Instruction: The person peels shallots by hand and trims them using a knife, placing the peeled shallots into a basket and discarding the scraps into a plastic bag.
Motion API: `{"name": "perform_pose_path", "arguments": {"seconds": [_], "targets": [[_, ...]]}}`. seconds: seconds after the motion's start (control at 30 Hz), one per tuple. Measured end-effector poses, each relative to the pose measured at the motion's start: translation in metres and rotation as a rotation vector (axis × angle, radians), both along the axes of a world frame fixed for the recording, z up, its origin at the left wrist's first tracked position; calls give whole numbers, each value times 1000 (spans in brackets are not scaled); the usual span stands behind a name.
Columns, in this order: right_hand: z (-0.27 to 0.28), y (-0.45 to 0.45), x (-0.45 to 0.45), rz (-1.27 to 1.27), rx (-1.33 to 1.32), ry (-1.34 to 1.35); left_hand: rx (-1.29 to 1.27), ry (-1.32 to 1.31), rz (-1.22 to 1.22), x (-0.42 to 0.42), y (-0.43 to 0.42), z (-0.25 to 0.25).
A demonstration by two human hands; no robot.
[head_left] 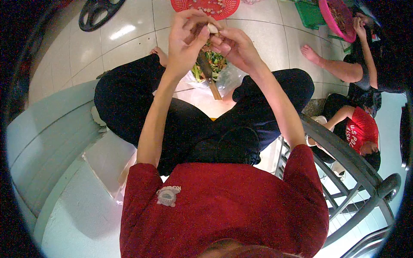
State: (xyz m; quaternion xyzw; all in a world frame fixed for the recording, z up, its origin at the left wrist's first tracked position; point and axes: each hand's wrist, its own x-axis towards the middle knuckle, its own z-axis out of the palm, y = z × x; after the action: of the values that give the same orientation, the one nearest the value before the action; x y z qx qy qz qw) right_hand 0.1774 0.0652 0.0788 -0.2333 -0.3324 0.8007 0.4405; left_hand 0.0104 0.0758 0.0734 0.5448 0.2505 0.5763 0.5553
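A small pale garlic clove (212, 28) is pinched up between my two hands, above the floor. My left hand (186, 41) is closed on it with thumb and fingers. My right hand (236, 46) meets it from the other side, fingers curled and thumb at the clove's edge. Below the hands, a knife (209, 75) with a wooden handle lies tilted across a clear plastic bag (231, 77) with green and brown vegetable scraps (217, 60). Ahead of my hands stands a red basket (206, 6) holding several small pale pieces.
A black wheel-shaped object (98, 15) lies on the tiled floor (133, 47) at front left. A pink basin (337, 19) and green stool (309, 15) are at the upper right, beside a co-worker's leg (333, 66). Another person in red (363, 129) sits behind a grey metal railing (344, 155).
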Motion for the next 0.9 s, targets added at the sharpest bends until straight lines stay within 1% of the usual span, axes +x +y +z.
{"name": "perform_pose_path", "arguments": {"seconds": [0.03, 0.1, 0.13, 0.2, 0.23, 0.3, 0.33, 0.4, 0.43, 0.5, 0.53, 0.6, 0.63, 0.7, 0.73, 0.8, 0.83, 0.9], "targets": [[0, 0, 0, -1, 0, 0, 0, 0, -1, 0, -2, 2], [-2, -1, 0, 54, -144, 215, -130, -104, -66, 1, -8, 7], [-5, -2, -1, 52, -144, 215, -129, -104, -68, 2, -8, 6], [-11, -5, -1, 109, -206, 341, -152, -193, -138, 2, -9, 3], [-13, -5, 0, 109, -206, 342, -152, -192, -138, 3, -10, 3], [-11, -5, 2, 145, -190, 337, -117, -74, -73, 4, -12, 3], [-7, -5, 2, 145, -190, 337, -118, -74, -73, 6, -11, 3], [2, -3, 3, -12, -84, 30, -37, 15, 53, 9, -7, 2], [0, -2, 2, -12, -84, 29, -37, 15, 53, 9, -5, 0], [-4, 6, -1, -262, 341, -519, -241, -9, 60, 7, -2, -7], [-8, 7, 0, -263, 338, -520, -243, -10, 58, 8, -2, -11], [-12, 7, 0, -343, 436, -662, -178, 263, 208, 10, -3, -15], [-10, 6, 1, -343, 436, -662, -177, 264, 207, 10, -4, -15], [-6, 6, 5, -339, 621, -823, -233, 334, 212, 11, -5, -13], [-5, 6, 7, -339, 621, -824, -232, 333, 212, 10, -4, -16], [-5, 7, 9, -272, 630, -833, -285, 127, 126, 9, -3, -20], [-4, 7, 10, -272, 629, -834, -286, 126, 125, 10, -3, -19], [-2, 6, 10, -282, 656, -850, -182, 351, 168, 11, -6, -17]]}}
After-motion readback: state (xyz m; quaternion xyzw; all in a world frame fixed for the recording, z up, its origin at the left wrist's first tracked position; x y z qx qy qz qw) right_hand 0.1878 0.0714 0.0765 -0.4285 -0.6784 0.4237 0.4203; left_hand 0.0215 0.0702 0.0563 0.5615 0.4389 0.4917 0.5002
